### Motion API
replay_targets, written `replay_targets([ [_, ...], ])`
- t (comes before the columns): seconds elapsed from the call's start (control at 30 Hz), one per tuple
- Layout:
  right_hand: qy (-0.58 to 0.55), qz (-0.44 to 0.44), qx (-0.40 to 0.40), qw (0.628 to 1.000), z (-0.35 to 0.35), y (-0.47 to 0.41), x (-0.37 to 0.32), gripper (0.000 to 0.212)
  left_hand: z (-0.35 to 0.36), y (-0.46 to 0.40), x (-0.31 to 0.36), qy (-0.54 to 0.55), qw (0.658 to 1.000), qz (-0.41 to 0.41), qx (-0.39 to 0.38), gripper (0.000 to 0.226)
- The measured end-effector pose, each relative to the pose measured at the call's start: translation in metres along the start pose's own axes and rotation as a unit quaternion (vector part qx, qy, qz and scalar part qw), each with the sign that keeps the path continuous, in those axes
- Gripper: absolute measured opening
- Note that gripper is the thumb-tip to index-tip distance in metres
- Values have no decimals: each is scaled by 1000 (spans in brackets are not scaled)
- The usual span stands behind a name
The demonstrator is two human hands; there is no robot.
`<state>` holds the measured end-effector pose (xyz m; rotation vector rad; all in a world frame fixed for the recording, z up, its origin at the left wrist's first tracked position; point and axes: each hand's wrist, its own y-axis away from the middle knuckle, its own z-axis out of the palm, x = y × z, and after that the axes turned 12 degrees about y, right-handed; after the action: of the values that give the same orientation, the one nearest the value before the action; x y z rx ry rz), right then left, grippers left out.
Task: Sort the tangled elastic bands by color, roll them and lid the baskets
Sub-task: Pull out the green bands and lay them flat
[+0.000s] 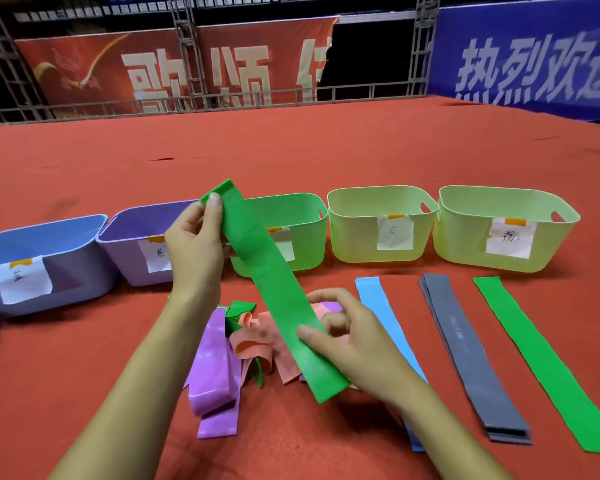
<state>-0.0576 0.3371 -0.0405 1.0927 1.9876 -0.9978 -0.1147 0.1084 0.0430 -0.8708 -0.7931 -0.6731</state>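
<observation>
Sorting step in hand: 1 green band [276,292] is held stretched flat, lifted above the tangled pile [243,344] on the red table [84,393]. Near end is pinched by the right hand [347,344], thumb on top, fingers curled under; far end is pinched by the left hand [196,244], thumb over the band's top edge. Both hands closed on the band, nothing else held.

Next move, as judged: band to be laid w/ the other green strip [548,365] at right, or rolled; it must be kept flat and untwisted.

Band looks thin, glossy, flat, a wide loop, no creases seen.

Pile under it: purple, salmon and a bit of green, still knotted. To the right, laid out straight: a blue strip [385,327], a grey stack [471,362], then the green one.

Farther: 5 labelled baskets in a row, blue [49,237], purple [132,223], green [302,216] and 2 pale yellow-green [378,209] [499,216]. No lids seen.
</observation>
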Motion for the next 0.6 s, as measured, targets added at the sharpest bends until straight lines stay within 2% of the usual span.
replay_targets([
  [0.1, -27, -1, -45, 999, -9, 5, 8, 49, 13, -12, -1, -9, 1000, -3, 0, 44],
  [0.2, -55, 7, -58, 997, -29, 14, 11, 56, 33, -14, -8, -38, 998, -33, -27, 31],
  [0.3, -37, 17, -40, 998, -58, 31, 19, 57, 60, -9, -14, -44, 996, -56, -49, 14],
  [0.4, -37, 53, -14, 998, -90, 53, 36, 57, 95, 0, -27, -46, 992, -89, -76, 18],
  [0.53, -36, 96, 13, 995, -135, 86, 57, 61, 152, 18, -53, -68, 981, -136, -124, 6],
  [0.6, -31, 112, 38, 992, -155, 101, 66, 62, 181, 26, -67, -77, 974, -151, -149, 6],
])
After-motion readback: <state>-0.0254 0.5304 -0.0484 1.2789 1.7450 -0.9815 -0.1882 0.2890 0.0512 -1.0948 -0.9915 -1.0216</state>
